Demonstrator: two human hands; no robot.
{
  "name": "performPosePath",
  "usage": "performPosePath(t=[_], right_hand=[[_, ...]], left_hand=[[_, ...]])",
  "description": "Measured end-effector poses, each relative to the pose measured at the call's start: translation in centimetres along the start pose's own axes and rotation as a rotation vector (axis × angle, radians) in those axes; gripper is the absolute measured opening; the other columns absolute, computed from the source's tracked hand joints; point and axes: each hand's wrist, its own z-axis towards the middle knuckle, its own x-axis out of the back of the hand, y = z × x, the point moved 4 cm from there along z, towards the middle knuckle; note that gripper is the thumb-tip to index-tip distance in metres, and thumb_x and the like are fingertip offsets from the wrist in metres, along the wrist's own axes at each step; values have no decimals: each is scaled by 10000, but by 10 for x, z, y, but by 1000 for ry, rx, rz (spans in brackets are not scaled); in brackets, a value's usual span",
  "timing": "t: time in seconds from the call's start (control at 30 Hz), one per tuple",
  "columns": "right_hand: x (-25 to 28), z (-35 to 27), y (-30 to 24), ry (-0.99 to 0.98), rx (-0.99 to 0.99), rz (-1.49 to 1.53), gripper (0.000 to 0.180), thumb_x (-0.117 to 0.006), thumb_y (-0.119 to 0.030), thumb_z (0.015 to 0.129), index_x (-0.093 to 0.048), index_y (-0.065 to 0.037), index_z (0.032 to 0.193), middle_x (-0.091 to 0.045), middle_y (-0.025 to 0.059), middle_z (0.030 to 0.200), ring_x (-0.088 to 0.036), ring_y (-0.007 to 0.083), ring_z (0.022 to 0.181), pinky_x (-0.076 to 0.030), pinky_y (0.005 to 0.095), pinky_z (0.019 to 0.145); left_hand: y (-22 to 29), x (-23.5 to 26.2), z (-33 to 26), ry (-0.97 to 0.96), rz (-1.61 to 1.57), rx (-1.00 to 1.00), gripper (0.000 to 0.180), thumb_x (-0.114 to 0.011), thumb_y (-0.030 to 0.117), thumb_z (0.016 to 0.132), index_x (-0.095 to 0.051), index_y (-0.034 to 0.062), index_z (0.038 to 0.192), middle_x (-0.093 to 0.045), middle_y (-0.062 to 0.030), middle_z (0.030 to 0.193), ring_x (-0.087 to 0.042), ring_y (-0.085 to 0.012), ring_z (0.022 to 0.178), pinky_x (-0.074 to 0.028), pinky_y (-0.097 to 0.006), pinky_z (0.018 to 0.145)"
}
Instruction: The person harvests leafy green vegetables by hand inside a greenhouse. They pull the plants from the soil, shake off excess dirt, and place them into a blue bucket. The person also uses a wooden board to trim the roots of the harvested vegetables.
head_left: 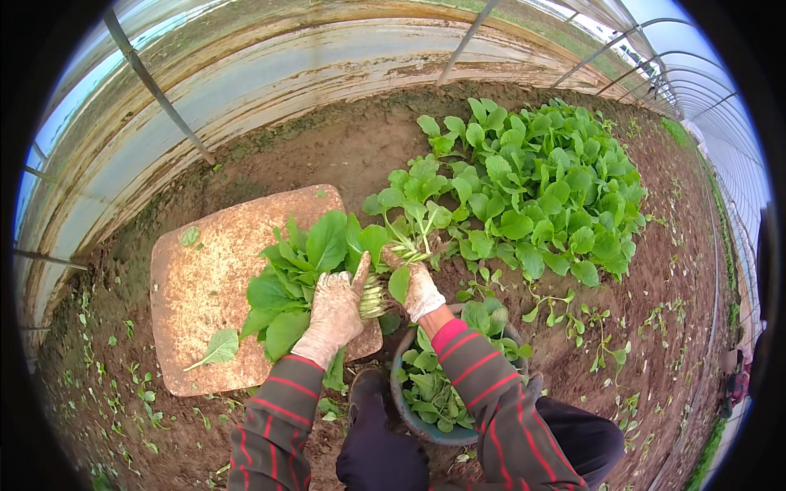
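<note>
My left hand (334,313), in a thin, soil-smeared glove, is closed around a bunch of leafy greens (286,286). The leaves fan out to the left and the pale cut stems point right. This bunch is over the right side of a worn, mud-stained board (201,286). Just to the right, my gloved right hand (419,288) grips a smaller handful of greens (417,214) by the pale stems, with its leaves pointing away from me. The fingertips of my right hand are partly hidden by leaves.
Below my right forearm stands a round bucket (446,436) with loose leaves inside. A dense patch of growing greens (557,192) fills the far right. One loose leaf (219,349) lies on the board. Plastic sheeting (270,78) and metal poles (151,86) border the soil.
</note>
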Motion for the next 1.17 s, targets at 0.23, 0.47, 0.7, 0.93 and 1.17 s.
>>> performPosePath(t=[0.23,0.47,0.7,0.93,1.17], right_hand=[[-5,-19,-1,-100,-11,-63,276,-622,-104,808,-546,-52,1068,-590,48,992,-584,162,858,-498,313,732],[37,-1,4,-62,195,-109,324,-474,-131,871,-509,-9,1169,-522,91,1191,-478,167,1095,-355,272,943],[63,21,-32,-36,104,419,265,-564,-48,803,-549,-2,1063,-585,120,973,-573,241,784,-481,375,775],[47,6,-81,131,414,91,342,-494,-295,901,-581,35,933,-328,-26,522,-316,110,462,-445,304,583],[119,-64,-139,326,56,-656,414,-592,-327,838,-528,-15,1102,-515,17,630,-459,120,501,-494,318,559]], left_hand=[[0,-4,8,-7,5,44,929,-643,374,662,-152,54,1382,-513,-151,1041,-473,-275,1024,-291,-386,951],[2,-10,11,-28,50,21,711,-618,380,651,-416,69,1257,-512,-137,1065,-460,-267,1054,-288,-385,952],[3,-9,12,-34,97,0,746,-630,452,660,-402,68,1258,-519,-143,1056,-477,-281,1022,-317,-368,925],[7,-3,9,-42,22,-1,702,-622,368,683,-383,109,1290,-530,-142,1038,-481,-277,1033,-308,-389,942],[2,-4,8,-1,-53,7,728,-630,344,686,-342,118,1316,-525,-149,1031,-483,-288,1023,-313,-391,936]])
